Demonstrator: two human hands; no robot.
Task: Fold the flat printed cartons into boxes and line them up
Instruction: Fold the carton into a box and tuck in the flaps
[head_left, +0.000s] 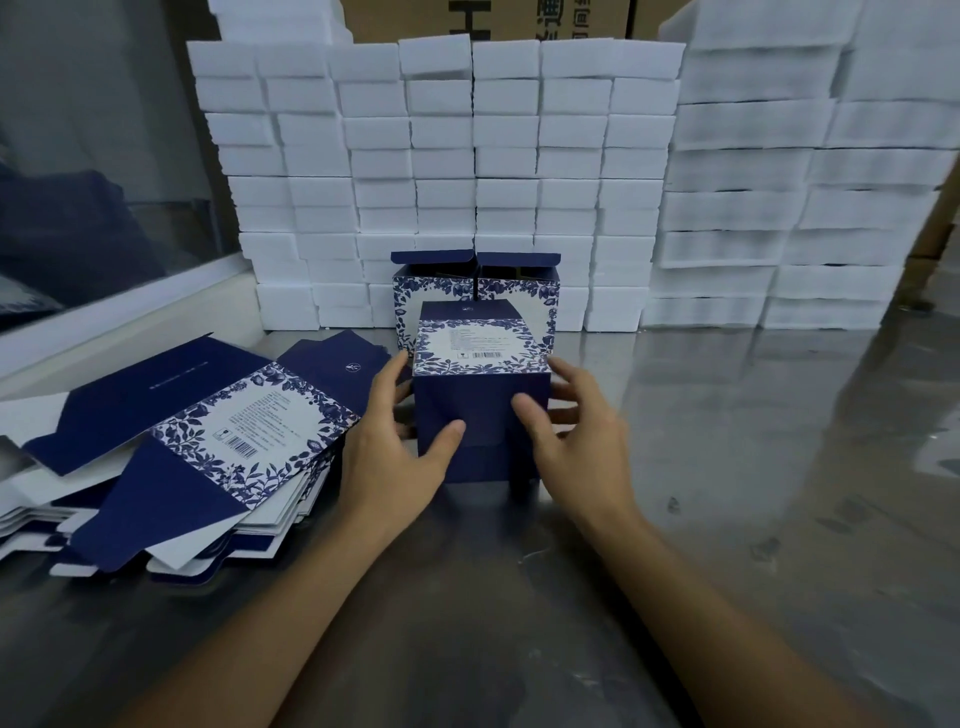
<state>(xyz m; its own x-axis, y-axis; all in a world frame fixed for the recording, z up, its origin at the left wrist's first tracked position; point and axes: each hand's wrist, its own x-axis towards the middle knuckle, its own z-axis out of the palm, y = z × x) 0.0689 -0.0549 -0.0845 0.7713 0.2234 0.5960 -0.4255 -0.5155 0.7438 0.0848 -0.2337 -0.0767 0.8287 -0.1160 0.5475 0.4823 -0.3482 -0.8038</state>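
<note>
From your head camera, the folded box (482, 410) stands at the centre of the frame on the metal table (727, 467), its printed floral panel facing up and its plain navy side toward you; your left hand (400, 447) presses its left side, fingers spread, thumb flat on the navy face; your right hand (576, 436) cups the right side, fingers apart, thumb also on the front. Just behind it, two finished boxes (475, 291) stand side by side with their top flaps open, touching the wall of white foam blocks (441, 156) across the upper frame; the pile of flat cartons (197, 441) lies at the left, near your left hand.
</note>
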